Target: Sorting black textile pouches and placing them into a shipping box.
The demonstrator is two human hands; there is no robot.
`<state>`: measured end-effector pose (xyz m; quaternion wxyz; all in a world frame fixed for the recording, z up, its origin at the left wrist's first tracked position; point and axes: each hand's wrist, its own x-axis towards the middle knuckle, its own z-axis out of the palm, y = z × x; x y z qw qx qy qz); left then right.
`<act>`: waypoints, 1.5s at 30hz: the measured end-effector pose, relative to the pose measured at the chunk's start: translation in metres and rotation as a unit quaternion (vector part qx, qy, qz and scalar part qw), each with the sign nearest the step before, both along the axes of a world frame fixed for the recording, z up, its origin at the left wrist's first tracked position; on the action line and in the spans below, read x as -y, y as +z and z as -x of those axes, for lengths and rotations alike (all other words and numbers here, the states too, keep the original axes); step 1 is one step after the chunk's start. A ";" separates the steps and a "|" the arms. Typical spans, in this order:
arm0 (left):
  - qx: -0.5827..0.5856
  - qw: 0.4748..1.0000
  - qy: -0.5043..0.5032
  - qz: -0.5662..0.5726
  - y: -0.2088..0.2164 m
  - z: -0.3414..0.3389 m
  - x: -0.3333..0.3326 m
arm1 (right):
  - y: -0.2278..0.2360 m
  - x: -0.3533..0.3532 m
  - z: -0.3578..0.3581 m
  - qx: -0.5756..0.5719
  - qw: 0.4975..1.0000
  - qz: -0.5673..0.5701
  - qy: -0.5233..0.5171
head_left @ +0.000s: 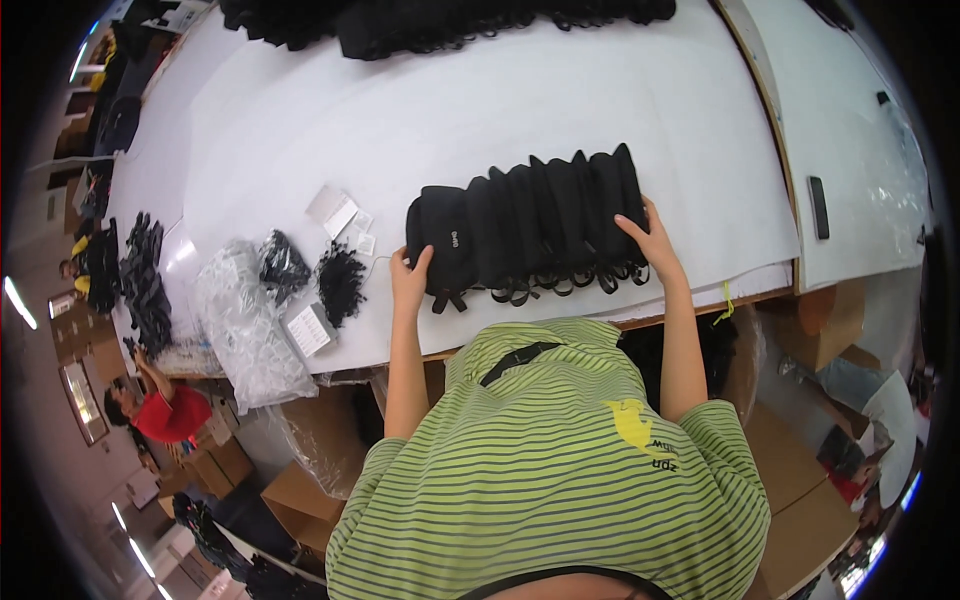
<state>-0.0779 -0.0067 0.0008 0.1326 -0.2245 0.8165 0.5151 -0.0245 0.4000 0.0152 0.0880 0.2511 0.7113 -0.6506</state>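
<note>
A row of black fabric pouches (535, 225) stands packed together on the white table near its front edge. Small loops and strap ends stick out along the side nearest me. At the left end of the row, my left hand (411, 272) grips the outermost pouch, thumb on top and fingers down its outer side. My right hand (650, 240) clasps the opposite end the same way, its thumb over the last pouch. The pouches lean against each other between my two hands. A small pale print shows on the leftmost one.
Left of the pouches lie a heap of small black pieces (341, 283), white cards (334, 211), a black bundle in clear plastic (283, 264) and a large clear plastic bag (245, 320). More black goods (480, 22) line the far side. A dark phone-like object (819, 208) rests right. A person in red (172, 411) works at left.
</note>
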 end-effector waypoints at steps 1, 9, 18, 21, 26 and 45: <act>-0.001 1.000 -0.030 -0.006 0.003 0.000 -0.007 | -0.001 -0.002 0.001 0.005 1.000 -0.014 -0.004; -0.176 0.935 -0.184 0.247 0.046 -0.008 -0.080 | 0.009 0.009 0.005 0.005 0.998 -0.059 0.024; -0.165 0.927 -0.208 0.264 0.046 -0.004 -0.089 | 0.003 0.008 0.001 -0.002 0.998 -0.067 0.002; -0.174 0.906 -0.224 0.313 0.036 -0.003 -0.091 | 0.006 0.009 0.003 0.002 0.998 -0.064 0.008; -0.093 0.909 -0.253 0.318 0.055 0.006 -0.095 | 0.004 0.007 0.000 0.005 0.997 -0.083 -0.003; -0.163 0.966 -0.163 0.120 0.039 0.011 -0.038 | 0.023 0.177 0.042 -0.231 0.830 -0.457 0.222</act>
